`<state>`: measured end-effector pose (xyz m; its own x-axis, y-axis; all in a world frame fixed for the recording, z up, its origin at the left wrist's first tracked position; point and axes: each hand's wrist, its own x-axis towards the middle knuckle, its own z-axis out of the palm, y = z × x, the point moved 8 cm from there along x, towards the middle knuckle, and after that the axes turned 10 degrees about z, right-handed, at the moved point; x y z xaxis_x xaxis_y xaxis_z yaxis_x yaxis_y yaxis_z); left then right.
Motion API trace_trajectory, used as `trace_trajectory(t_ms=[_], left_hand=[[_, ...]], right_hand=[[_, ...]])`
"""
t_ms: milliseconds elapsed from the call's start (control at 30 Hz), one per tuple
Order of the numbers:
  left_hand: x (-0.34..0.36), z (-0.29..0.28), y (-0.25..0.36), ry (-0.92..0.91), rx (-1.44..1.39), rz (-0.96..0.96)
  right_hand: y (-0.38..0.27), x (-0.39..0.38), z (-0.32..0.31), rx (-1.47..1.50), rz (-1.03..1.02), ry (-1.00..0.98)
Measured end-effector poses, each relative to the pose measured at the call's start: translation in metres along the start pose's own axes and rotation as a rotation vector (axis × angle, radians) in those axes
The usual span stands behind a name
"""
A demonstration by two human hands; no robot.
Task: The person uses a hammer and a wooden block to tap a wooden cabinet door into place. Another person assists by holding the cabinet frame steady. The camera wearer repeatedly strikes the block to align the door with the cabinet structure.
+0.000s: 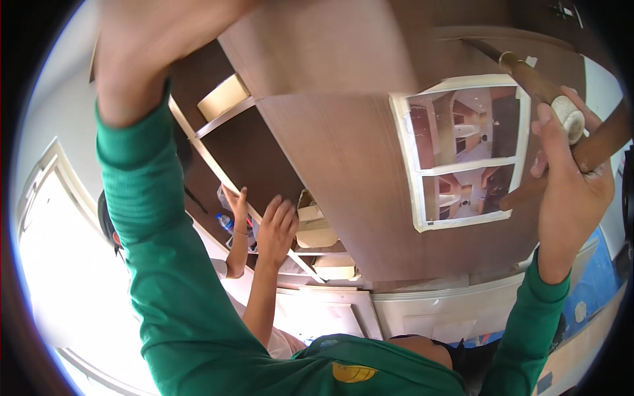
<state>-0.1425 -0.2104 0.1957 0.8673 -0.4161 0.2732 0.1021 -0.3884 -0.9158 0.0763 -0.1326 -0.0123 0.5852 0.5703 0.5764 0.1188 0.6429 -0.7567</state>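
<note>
My left hand [172, 30], in a green sleeve, is raised at the upper left, smeared by motion, with its fingers not showing clearly. Close to it, a blurred light-brown flat piece [323, 46] crosses the top middle; I cannot tell whether the hand holds it. At the right, my right hand [571, 178] is closed around a wooden-handled tool [538, 86] with a metal ring and a whitish round end. A brown wooden stick [604, 142] also passes through that hand. Behind them is a brown wood panel [350, 178] with two taped photo sheets [462, 158].
Another person's hands [274, 231] reach in at the open shelf compartments [244, 158] on the left. Cardboard boxes [317, 231] and a blue-capped bottle [224, 221] sit there. Pale panels [330, 313] lean below. A bright window [66, 264] is at far left.
</note>
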Motion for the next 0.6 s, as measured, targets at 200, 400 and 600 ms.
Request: trace_trajectory(t_ms=[200, 400, 600], left_hand=[[-0.143, -0.015, 0.089, 0.057, 0.242, -0.531], [-0.190, 0.004, 0.102, 0.062, 0.250, -0.574], [-0.166, -0.012, 0.090, 0.108, 0.255, -0.527]], right_hand=[[0.002, 0.000, 0.001, 0.000, -0.029, 0.038], [-0.002, 0.012, 0.005, 0.144, 0.037, -0.036], [-0.006, 0.003, 0.000, 0.087, 0.085, 0.027]])
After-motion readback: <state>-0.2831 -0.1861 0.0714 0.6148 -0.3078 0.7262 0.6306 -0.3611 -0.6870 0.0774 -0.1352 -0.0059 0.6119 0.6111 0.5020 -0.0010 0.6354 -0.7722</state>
